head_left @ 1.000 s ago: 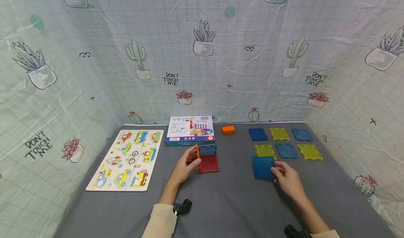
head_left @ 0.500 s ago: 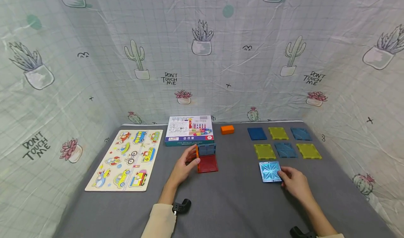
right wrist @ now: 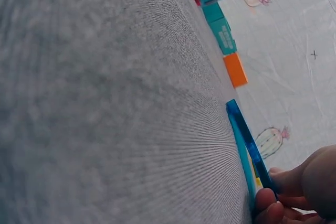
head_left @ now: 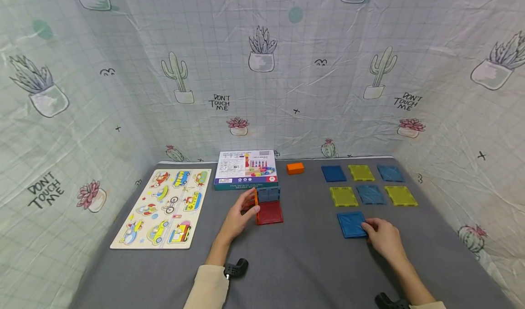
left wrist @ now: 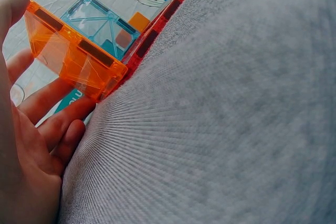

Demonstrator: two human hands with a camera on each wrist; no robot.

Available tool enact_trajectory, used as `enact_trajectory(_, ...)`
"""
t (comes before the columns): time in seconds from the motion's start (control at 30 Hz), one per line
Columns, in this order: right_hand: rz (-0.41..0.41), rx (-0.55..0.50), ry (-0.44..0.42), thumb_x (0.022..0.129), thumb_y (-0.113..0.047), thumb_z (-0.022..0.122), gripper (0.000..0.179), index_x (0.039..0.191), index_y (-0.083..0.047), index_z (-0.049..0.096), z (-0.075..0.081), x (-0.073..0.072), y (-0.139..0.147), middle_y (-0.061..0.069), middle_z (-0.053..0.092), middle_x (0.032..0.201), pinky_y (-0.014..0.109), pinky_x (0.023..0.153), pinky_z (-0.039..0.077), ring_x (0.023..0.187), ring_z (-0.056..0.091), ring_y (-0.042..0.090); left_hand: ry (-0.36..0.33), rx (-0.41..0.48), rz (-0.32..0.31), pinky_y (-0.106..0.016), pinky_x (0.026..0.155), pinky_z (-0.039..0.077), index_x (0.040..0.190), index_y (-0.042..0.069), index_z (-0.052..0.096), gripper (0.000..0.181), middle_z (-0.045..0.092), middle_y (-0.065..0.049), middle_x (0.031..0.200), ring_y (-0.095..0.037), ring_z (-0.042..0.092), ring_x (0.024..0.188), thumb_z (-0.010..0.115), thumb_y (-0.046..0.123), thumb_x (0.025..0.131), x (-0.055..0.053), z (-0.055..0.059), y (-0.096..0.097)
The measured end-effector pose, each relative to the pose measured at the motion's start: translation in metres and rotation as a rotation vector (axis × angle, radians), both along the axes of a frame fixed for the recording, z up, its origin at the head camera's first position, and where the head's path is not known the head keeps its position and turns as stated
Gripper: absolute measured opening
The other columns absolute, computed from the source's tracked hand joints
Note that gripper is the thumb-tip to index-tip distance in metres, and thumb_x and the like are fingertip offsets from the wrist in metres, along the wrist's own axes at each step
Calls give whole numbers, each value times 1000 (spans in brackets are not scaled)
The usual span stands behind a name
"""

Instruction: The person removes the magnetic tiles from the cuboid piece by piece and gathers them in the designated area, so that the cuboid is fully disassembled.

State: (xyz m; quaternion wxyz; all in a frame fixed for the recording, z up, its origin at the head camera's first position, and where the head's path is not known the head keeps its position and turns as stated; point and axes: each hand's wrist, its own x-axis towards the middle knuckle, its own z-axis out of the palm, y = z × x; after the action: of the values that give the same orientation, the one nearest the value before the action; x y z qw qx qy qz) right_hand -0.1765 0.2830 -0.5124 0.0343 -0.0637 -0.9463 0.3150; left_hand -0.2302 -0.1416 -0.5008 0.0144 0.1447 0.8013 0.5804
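Observation:
My left hand [head_left: 238,215] holds an orange magnetic tile [left wrist: 79,51] standing on edge, thumb at one edge and fingers behind it. The orange tile meets a red tile [head_left: 270,212] lying flat and a light blue tile [head_left: 269,194] upright at the back, forming a corner. On the right, my right hand [head_left: 384,237] pinches a blue square tile [head_left: 351,224] by its right edge, between thumb and fingers. In the right wrist view this blue tile [right wrist: 249,142] is tilted, close over the grey cloth.
Behind the right hand lie two rows of flat tiles, blue [head_left: 333,173] and yellow [head_left: 343,196]. An orange block [head_left: 295,168] sits beside a boxed set [head_left: 246,168] at the back. A wooden picture puzzle board [head_left: 163,208] lies at left. A patterned curtain [head_left: 262,99] encloses the table.
My right hand has moved right and nearer to me with the blue tile, which has gone from overlapping the front yellow tile to apart from it. My left hand stays on the orange tile.

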Motion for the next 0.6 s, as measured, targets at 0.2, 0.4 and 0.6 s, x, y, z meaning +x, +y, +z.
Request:
enact_trajectory(0.2,1,12,-22,101,-16,58,36,122,13,61,2,-2,0,16,72,89,44,69,53,61,62,12,-6,-6,0,-55,115,38,156,13,35,65,47,-15,154,-36,48,140,62,29,99,1,0,0)
enact_trajectory(0.4,6,21,-10,99,-15,59,35,119,13,63,1,-2,2,14,71,86,37,63,51,61,62,12,-9,-10,-6,-55,115,38,156,12,35,65,47,-15,154,-36,47,140,62,29,99,0,0,0)
enact_trajectory(0.6,4,43,8,96,-16,64,31,112,11,66,0,-3,2,12,69,83,33,61,48,64,59,15,-4,1,8,-54,114,39,155,15,37,62,48,-15,154,-35,49,139,62,26,99,0,0,1)
